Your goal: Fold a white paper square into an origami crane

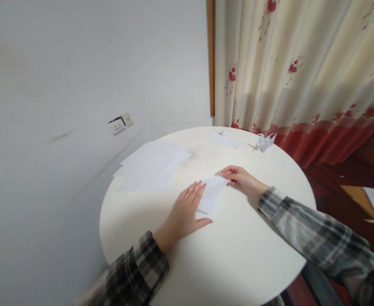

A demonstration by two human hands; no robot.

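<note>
A small folded sheet of white paper (213,193) lies on the round white table, between my two hands. My left hand (187,208) rests flat on its left side, fingers stretched out and thumb spread toward me. At the paper's upper right corner is my right hand (236,175), its thumb and fingers pinched on the edge. Layers of the fold show along the paper's lower edge. The part under my left fingers is hidden.
Loose white sheets (151,165) overlap on the table's left side. A folded paper crane (265,143) stands at the far right. Near the back edge, a small paper piece (224,132) sits by a flat paper strip (230,141). A wall borders the left, a curtain (295,76) the back.
</note>
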